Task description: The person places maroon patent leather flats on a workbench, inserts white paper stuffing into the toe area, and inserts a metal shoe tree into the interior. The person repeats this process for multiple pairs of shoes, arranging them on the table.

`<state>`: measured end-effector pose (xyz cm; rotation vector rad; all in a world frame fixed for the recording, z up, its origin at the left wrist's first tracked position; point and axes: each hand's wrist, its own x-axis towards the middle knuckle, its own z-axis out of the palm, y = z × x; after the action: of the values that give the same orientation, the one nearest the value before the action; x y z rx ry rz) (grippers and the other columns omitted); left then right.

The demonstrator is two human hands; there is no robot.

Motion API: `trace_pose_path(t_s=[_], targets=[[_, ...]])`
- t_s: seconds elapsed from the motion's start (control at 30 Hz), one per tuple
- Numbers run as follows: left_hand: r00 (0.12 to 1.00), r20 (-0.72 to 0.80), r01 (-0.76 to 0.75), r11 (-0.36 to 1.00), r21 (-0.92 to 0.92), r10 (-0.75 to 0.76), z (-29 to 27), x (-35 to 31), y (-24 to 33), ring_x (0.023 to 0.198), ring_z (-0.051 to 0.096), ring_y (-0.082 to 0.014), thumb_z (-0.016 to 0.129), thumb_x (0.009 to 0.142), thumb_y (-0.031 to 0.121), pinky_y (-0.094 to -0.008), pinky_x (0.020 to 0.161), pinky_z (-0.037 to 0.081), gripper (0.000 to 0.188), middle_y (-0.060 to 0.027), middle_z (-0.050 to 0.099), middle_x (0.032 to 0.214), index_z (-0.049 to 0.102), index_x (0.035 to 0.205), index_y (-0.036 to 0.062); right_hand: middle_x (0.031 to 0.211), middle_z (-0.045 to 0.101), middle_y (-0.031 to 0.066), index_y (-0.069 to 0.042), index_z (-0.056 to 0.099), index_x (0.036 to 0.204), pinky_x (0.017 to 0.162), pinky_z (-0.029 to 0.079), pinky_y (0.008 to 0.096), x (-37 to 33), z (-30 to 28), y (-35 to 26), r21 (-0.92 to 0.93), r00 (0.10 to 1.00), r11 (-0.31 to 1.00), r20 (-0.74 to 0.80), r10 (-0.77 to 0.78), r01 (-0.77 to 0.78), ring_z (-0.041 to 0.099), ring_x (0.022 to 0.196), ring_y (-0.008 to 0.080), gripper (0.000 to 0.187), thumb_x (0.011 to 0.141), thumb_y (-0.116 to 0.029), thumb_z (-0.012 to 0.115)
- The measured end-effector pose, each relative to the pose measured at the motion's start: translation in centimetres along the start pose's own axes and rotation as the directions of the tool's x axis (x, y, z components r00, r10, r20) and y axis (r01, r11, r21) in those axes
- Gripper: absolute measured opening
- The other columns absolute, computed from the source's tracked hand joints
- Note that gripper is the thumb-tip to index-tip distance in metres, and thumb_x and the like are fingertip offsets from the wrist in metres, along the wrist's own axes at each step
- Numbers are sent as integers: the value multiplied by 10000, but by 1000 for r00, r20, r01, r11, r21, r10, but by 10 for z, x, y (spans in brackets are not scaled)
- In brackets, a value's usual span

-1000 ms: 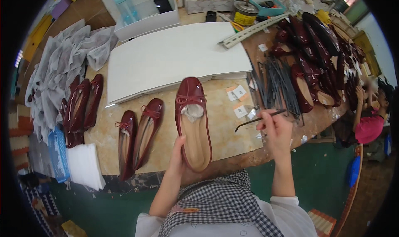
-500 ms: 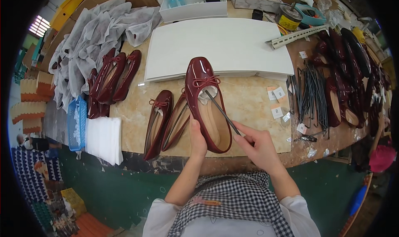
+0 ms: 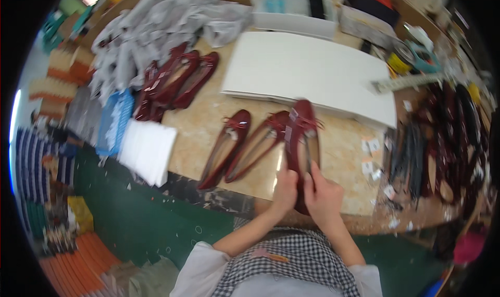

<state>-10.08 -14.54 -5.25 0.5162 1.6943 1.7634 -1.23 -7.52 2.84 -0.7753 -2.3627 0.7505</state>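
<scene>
A dark red patent ballet flat with a small bow is held up over the table, its toe pointing away from me. My left hand is closed around its left side near the heel. Inside the shoe lies a thin dark rod, and my right hand pinches its near end with bent fingers beside the heel. The right fingertips are partly hidden and blurred. Two similar flats, one to the left and one closer to the held shoe, rest on the table with dark rods inside.
A large white board stack lies behind. More red flats, a blue basket and white sheets are at left. Dark rods, small tags and a heap of shoes sit at right.
The held shoe has tilted onto its side, so less of its insole shows. My right hand has come closer to my left at the heel. The whole view has shifted and turned.
</scene>
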Motion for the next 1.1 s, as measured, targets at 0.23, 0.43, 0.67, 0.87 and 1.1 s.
trace_pose_path(t_s=[0.23,0.43,0.67,0.87,1.1], targets=[[891,269,-370,241,897,366,-84,-1,81,1267,335,-430,745,646,240,-542,1055,307,583,-229,431,1311,569,1174,67,780,707,67,-2,592,1240,536,422,209,-15,-53,31,324,924,866,161,346,-381,516,590,50,334,915,-69,560],[950,309,-313,199,929,49,-120,51,80,1101,511,-383,740,677,243,-461,935,421,434,-213,538,1131,660,1092,140,800,707,54,-54,614,1228,547,451,215,-19,-37,41,264,946,917,207,248,-298,545,590,68,327,907,-61,552],[804,397,-476,79,876,442,-227,135,152,1135,505,-351,630,745,-5,-394,978,408,301,-198,545,1146,599,1043,-30,815,704,89,-118,659,1149,624,522,355,-40,-85,88,-21,959,959,-22,283,-284,668,678,261,286,874,-158,592],[927,149,-135,-65,989,343,-433,330,224,1159,499,-346,645,806,84,-390,1016,373,377,-206,537,1194,571,1148,-54,723,653,105,-160,663,1104,590,491,439,-73,-153,171,-481,875,734,-330,356,-480,634,674,313,267,848,-184,589],[696,474,-644,178,744,539,-74,248,185,1242,454,-323,623,866,132,-383,1054,333,366,-196,529,1265,572,1195,-22,1324,538,123,-90,649,1104,916,475,412,-113,-252,315,-414,655,521,-598,462,-746,527,1174,338,381,743,-182,728]])
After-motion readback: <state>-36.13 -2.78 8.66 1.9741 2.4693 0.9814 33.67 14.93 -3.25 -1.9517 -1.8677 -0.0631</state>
